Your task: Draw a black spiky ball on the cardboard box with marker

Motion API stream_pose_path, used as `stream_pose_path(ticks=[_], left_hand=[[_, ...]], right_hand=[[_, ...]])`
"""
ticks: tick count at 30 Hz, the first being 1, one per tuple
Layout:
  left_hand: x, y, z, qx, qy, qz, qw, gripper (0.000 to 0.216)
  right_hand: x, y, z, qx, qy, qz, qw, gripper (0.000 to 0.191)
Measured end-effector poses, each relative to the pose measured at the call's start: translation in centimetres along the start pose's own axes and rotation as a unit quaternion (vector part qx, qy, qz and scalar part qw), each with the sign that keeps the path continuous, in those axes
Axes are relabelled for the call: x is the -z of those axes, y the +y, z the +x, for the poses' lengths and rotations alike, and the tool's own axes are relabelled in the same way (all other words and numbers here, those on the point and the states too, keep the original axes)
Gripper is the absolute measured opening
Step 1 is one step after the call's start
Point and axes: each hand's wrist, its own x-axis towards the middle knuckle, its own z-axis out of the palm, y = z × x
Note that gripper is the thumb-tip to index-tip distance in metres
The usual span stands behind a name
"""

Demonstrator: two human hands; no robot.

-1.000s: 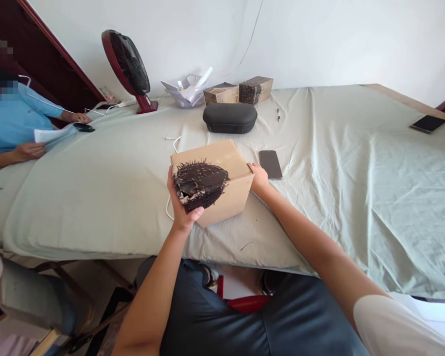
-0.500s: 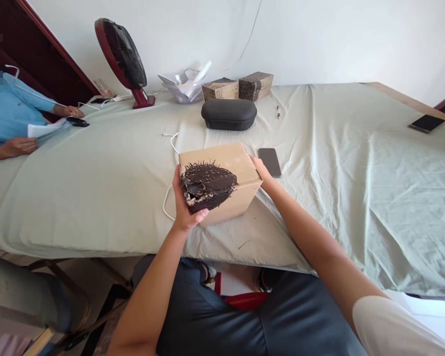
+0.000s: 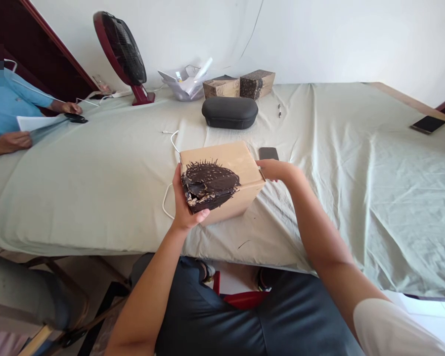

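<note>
Pale cloth (image 3: 96, 198) spreads below the brown box (image 3: 224, 180), and from far away I see my left hand (image 3: 185, 213) hug its black corner (image 3: 203, 188), maybe so it won't tip, while my right hand (image 3: 273, 169) is at its other end, its grip hidden from me

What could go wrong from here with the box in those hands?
The left hand grips the cardboard box beside a ragged gap in its dark patch, so that corner might tear further.
The white cable passes out of sight at the box's left side and could snag if the box shifts.
The right hand partly hides the phone and might knock it.
</note>
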Motion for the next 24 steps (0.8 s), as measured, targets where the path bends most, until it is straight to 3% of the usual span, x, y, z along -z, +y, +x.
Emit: stream_pose_path(ticks=[2, 4, 7, 10, 14, 19, 22, 24], left_hand=[[0.0, 0.1, 0.0, -0.002, 0.002, -0.004, 1.000, 0.126], [0.0, 0.1, 0.1, -0.009, -0.002, -0.003, 1.000, 0.124], [0.1, 0.1, 0.0, -0.010, -0.010, 0.007, 1.000, 0.124], [0.0, 0.0, -0.1, -0.010, -0.010, 0.011, 1.000, 0.123], [-0.1, 0.2, -0.2, -0.014, -0.009, 0.027, 0.999, 0.121], [0.3, 0.9, 0.3, -0.020, -0.026, 0.061, 0.998, 0.124], [0.9, 1.6, 0.6, -0.016, -0.035, 0.089, 0.995, 0.131], [1.0, 2.4, 0.7, 0.003, -0.021, 0.136, 0.990, 0.133]], right_hand=[[1.8, -0.2, -1.5, -0.017, -0.025, 0.055, 0.998, 0.046], [3.2, -0.4, -2.9, 0.016, 0.017, 0.185, 0.983, 0.036], [4.2, -0.6, -4.3, 0.125, 0.122, 0.395, 0.902, 0.018], [4.2, -1.1, -4.7, 0.203, 0.183, 0.490, 0.828, 0.032], [3.6, -2.9, -5.0, 0.264, 0.267, 0.505, 0.777, 0.043], [2.0, -6.1, -7.4, 0.370, 0.309, 0.503, 0.718, 0.030], [0.4, -7.8, -9.6, 0.417, 0.313, 0.441, 0.731, 0.036], [-0.6, -8.8, -10.9, 0.448, 0.330, 0.356, 0.751, 0.027]])
